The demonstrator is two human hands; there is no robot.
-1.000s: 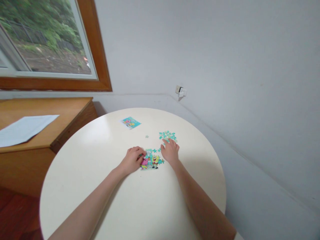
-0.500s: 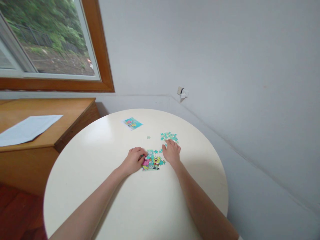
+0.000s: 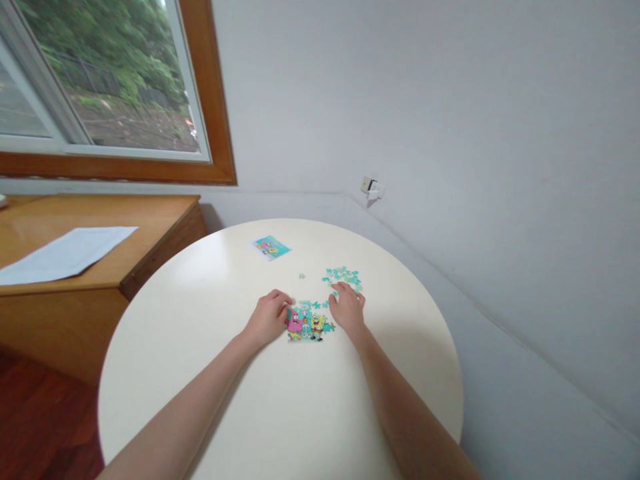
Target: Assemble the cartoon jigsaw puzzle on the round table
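A partly assembled cartoon jigsaw lies on the round cream table between my hands. My left hand rests at the puzzle's left edge, fingers curled and pressed against it. My right hand lies at the puzzle's right side, fingers bent down onto the table, its fingertips close to a small heap of loose teal pieces. One stray piece sits alone behind the puzzle. What, if anything, either hand pinches is too small to make out.
A small picture card lies near the table's far edge. A wooden desk with a white sheet of paper stands to the left under a wood-framed window. Grey walls meet in a corner behind, with a wall socket.
The view has shifted slightly left. My hands stay at the puzzle's sides; the right hand has drawn a little nearer to the loose pieces.
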